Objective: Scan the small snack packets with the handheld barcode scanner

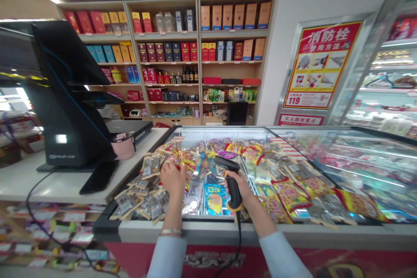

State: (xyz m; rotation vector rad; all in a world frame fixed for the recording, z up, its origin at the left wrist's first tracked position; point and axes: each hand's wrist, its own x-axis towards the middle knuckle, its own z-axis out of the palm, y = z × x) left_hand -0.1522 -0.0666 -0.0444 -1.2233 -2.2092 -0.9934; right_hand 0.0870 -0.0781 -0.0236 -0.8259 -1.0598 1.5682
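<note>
My right hand point(240, 186) is wrapped round the handle of a black and yellow barcode scanner point(232, 165), its head pointing left above the packs. A cable hangs from its base. My left hand point(173, 177) rests on snack packets point(189, 157) at the left of the pile, fingers bent; whether it grips one is hard to make out. Small clear packets with wooden sticks point(154, 204) lie left of that hand. Between my hands a blue and yellow pack point(214, 200) shows. More red and yellow bags point(289, 193) lie to the right.
Under the packets is a glass-topped freezer point(276, 230). On the left counter point(130, 163) stand a black register point(74, 113), a phone point(99, 177) and a pink cup point(124, 147). Shelves of boxes point(172, 52) line the back wall.
</note>
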